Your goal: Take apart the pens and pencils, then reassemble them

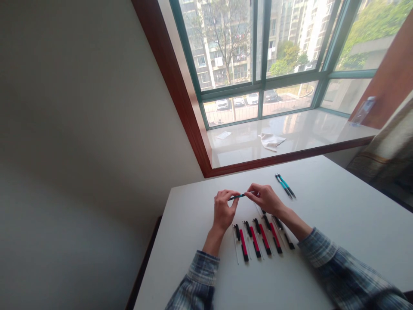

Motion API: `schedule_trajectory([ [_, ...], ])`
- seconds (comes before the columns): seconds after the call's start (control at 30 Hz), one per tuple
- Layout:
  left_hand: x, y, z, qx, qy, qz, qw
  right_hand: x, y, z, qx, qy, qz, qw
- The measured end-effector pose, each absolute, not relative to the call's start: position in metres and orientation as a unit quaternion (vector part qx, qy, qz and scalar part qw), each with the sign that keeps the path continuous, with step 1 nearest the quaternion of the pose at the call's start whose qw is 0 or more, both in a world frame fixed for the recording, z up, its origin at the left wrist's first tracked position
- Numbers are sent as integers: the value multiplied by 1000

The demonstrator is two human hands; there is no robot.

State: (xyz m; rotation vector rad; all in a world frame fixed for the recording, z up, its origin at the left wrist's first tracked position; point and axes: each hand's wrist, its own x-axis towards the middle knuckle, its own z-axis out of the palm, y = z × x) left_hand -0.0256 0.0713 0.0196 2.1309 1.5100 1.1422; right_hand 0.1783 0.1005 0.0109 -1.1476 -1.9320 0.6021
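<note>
Above the white table [200, 215], my left hand [225, 210] pinches a slim teal and black pen [237, 196], held nearly level. At the pen's right end, the thumb and fingers of my right hand [265, 199] are closed. A thin pale tip shows by these fingers, too small to make out. Below both hands lie several red pen barrels [254, 241] with black ends, set in a row. Beside them are short black pen parts [248, 229] and thin white refills [236, 245]. My right hand and forearm partly cover the parts at the row's right end.
Two teal and black pens [285, 186] lie side by side at the back right of the table. Beyond its far edge is a window sill with a white cloth or bag [271, 141], a paper [223, 135] and a clear bottle [364, 111]. A curtain [383, 137] hangs at right.
</note>
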Motion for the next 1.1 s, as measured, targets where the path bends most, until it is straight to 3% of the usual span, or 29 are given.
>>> schedule_trajectory([
  [0.23,-26,71,22,740,526,395,139,180,100,13,-458,-758,241,397],
  [0.43,-31,71,23,729,508,422,181,189,96,25,-395,-728,349,439],
  [0.63,-30,67,26,740,485,432,175,204,80,22,-370,-706,440,413],
  [0.8,-40,71,23,697,507,492,126,243,66,0,-508,-588,308,549],
  [0.93,-47,75,16,661,527,516,139,298,67,-20,-623,-470,178,599],
  [1.1,-44,72,13,674,520,506,142,342,77,-39,-710,-442,96,539],
])
